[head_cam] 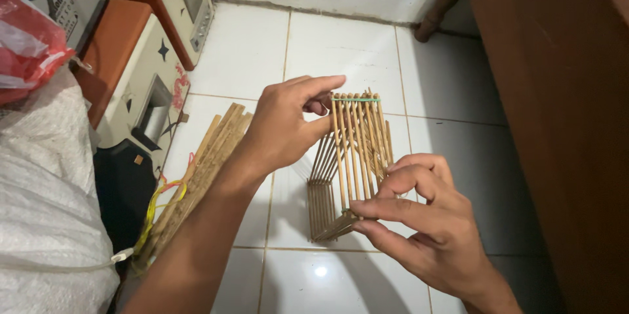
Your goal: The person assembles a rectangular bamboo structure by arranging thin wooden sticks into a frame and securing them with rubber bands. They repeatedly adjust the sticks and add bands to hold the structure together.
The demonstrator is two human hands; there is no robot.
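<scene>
Sacking (pixel 46 196) at nine o'clock: white, woven, coarse plastic weave, slumped in soft folds, with a crumpled red plastic bag (pixel 26 45) above it at ten o'clock. Just right of that, cream-coloured boxy machines (pixel 147 85) with dark windows, set between reddish-brown wooden boards. Lower, toward seven o'clock, a flat bundle of bamboo slats (pixel 196 170), pale tan and fibrous, bound near one end with yellow and red bands, lying on the glossy white tiled floor (pixel 341 45).

At centre, left hand (pixel 288 127), grip narrow: thumb and forefinger pinched on the upper left corner of the bamboo frame (pixel 350 163). Frame held above the floor between both hands: thin straight sticks side by side like cage bars, top ends tied with a green rubber band (pixel 357 99), lower ends meeting a folded panel of the same sticks at six o'clock.

Toward four o'clock, right hand (pixel 426 222), grip closed on the frame's lower right edge, forefinger and thumb nipping the stick ends, other fingers curled behind.

At three o'clock, a dark brown wooden panel (pixel 557 124), smooth and upright.
</scene>
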